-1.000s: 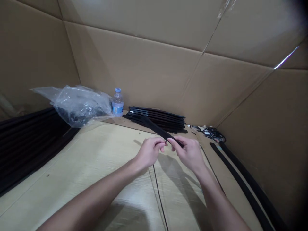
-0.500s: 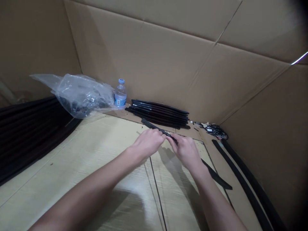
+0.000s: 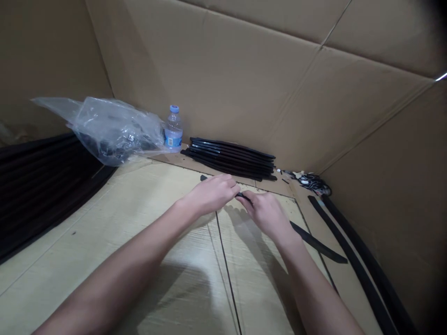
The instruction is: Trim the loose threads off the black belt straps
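Observation:
A long, slightly curved black strip [image 3: 319, 245] runs through both of my hands above the pale work surface [image 3: 157, 260]. My left hand [image 3: 217, 191] is closed around it near its far end, hiding much of that part. Just to the right, my right hand [image 3: 266, 210] grips the same strip with thumb and fingers. A short piece of the strip shows between the hands, and its other end sticks out past my right wrist. Behind my hands lies a stack of similar black strips [image 3: 230, 158] against the cardboard.
Cardboard walls [image 3: 244, 83] enclose the surface. A water bottle [image 3: 173, 130] stands beside a clear plastic bag [image 3: 111, 132]. Many dark strips [image 3: 38, 186] lie at the left. Two long black strips [image 3: 344, 242] and a tangle of cords [image 3: 314, 182] are at the right.
My left hand has shifted along the strip toward its far end, covering more of it. The strip's near end has swung slightly right and up. The view has tilted a little.

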Available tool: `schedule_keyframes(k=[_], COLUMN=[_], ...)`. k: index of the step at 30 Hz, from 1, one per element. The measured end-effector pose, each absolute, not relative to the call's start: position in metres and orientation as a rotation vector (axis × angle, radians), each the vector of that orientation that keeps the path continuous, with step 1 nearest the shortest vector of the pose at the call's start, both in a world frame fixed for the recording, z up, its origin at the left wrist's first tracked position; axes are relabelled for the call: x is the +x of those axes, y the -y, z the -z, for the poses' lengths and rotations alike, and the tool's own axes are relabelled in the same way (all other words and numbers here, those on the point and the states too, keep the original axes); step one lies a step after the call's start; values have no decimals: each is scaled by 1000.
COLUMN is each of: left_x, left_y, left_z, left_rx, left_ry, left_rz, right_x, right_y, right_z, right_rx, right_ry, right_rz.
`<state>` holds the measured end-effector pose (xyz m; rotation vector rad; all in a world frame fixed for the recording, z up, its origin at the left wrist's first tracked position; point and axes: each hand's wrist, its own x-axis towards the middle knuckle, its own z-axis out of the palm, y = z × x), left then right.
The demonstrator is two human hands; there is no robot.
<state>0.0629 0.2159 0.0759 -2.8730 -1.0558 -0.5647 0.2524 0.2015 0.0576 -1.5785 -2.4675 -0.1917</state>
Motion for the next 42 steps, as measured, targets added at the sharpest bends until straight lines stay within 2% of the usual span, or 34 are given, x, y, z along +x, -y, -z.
schedule_keyframes(k=[6, 20, 26, 30, 36, 42], left_x=[65, 59, 55, 55, 56, 46], left_y=[-217, -222, -232, -230, -226, -233], left_z=[-72, -70, -57, -65, -78, -71], left_rx=[-2937, -2929, -3020, -3028, -3046, -3090], left_ry=[965, 1074, 1194, 1285, 1403, 1481], left_rz=[624, 685, 895, 1025, 1082, 1077], right_x=[248, 245, 245, 247, 250, 250], right_y=[-199, -193, -192, -193, -194, -195], right_z=[-61, -56, -53, -50, -45, -46], right_rx=[-1606, -1501, -1429, -1422, -1242, -1251], right_ry=[2503, 2576, 2584, 2522, 2539, 2525], right_rz=[168, 186, 269, 342, 301, 329])
